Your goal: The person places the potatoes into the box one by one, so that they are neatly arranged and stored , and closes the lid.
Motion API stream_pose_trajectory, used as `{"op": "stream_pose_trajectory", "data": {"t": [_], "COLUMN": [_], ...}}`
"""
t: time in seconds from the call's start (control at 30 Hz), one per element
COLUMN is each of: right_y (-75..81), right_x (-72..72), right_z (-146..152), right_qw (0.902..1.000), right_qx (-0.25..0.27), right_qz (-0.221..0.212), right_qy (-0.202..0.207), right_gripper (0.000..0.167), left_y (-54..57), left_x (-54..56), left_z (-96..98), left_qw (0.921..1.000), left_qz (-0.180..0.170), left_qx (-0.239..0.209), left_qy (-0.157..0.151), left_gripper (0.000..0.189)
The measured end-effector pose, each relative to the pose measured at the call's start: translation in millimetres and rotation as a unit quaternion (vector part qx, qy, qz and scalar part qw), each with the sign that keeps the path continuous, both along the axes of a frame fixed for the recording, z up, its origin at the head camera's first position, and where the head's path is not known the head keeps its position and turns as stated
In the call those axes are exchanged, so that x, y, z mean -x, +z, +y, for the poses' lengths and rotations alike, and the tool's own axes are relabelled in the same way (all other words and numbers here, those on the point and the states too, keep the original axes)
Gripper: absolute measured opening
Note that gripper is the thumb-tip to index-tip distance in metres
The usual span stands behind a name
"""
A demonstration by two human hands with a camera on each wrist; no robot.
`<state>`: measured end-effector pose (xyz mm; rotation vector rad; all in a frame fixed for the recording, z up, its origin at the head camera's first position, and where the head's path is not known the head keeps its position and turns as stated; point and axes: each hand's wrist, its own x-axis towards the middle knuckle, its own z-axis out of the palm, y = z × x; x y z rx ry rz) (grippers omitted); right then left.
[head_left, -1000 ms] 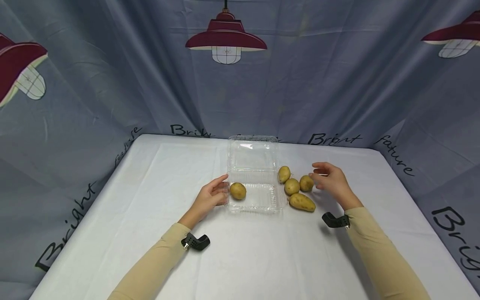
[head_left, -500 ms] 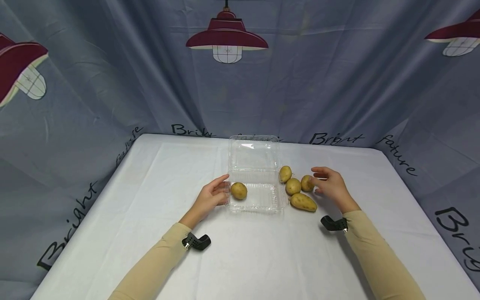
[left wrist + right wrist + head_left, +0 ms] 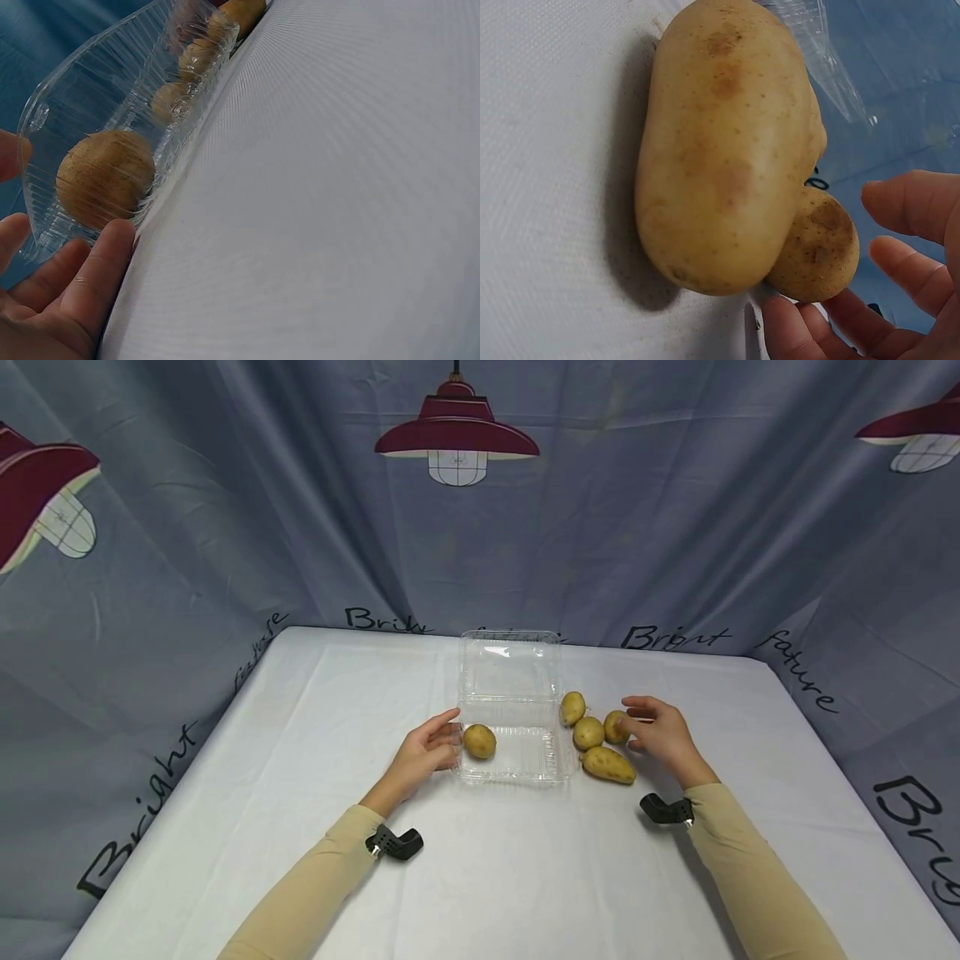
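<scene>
My left hand [image 3: 422, 755] rests its fingers, loosely spread, against the left side of a clear plastic clamshell box [image 3: 525, 776]. Inside the box, toward its left wall, sits a round potato [image 3: 479, 742]; the left wrist view shows this potato [image 3: 106, 178] through the plastic, close to my fingertips [image 3: 116, 234]. My right hand [image 3: 663, 737] is at the rightmost small potato [image 3: 615, 725]. In the right wrist view, lower fingers reach the underside of that potato [image 3: 819, 247], while upper fingertips [image 3: 877, 196] stand apart from it. A long potato [image 3: 716, 150] lies nearest the camera.
The box's lid [image 3: 510, 668] stands folded open at the back. Right of the box lie a back potato [image 3: 573, 707], a middle potato [image 3: 588, 733] and the long one in front. A white cloth covers the table [image 3: 517, 877]; a blue-grey curtain [image 3: 600, 527] encloses it.
My right hand has lowered slightly and moved in around the rightmost potato, its fingers closer to it. My left hand stays at the box. The whole view has shifted slightly.
</scene>
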<state>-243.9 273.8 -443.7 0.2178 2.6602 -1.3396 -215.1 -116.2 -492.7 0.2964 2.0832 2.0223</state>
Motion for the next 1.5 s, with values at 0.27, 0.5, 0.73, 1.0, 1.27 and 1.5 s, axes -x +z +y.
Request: {"op": "stream_pose_trajectory", "data": {"t": [0.27, 0.5, 0.73, 1.0, 1.27, 1.5], "right_y": [-3.1, -4.2, -5.8, -7.8, -11.3, -11.9], "right_x": [0.5, -0.1, -0.4, 1.3, 3.3, 4.2], "right_z": [-0.7, -2.0, -4.6, -7.3, -9.0, -9.0], "right_qw": [0.9999, 0.9998, 1.0, 1.0, 0.9999, 0.9999], "right_qx": [0.013, 0.02, 0.008, 0.002, -0.004, -0.008], "right_qz": [0.004, 0.003, -0.002, 0.004, 0.002, 0.004], "right_qy": [0.001, -0.001, -0.002, -0.006, -0.014, -0.006], "right_gripper": [0.055, 0.054, 0.053, 0.053, 0.053, 0.053], "left_y": [-0.1, 3.2, 2.3, 1.1, 0.5, 1.4], "left_x": [0.4, -1.5, -1.6, -1.4, -0.9, -1.1], "left_z": [-0.1, 0.6, -0.2, -0.7, -0.2, -0.4], "left_qw": [1.0, 1.0, 1.0, 1.0, 1.0, 1.0], "left_qz": [0.001, -0.006, -0.003, -0.002, -0.006, -0.002], "left_qx": [0.001, 0.003, 0.0, -0.004, -0.004, 0.0], "left_qy": [-0.001, 0.002, -0.001, -0.003, -0.002, -0.002], "left_gripper": [0.073, 0.074, 0.074, 0.073, 0.074, 0.074]}}
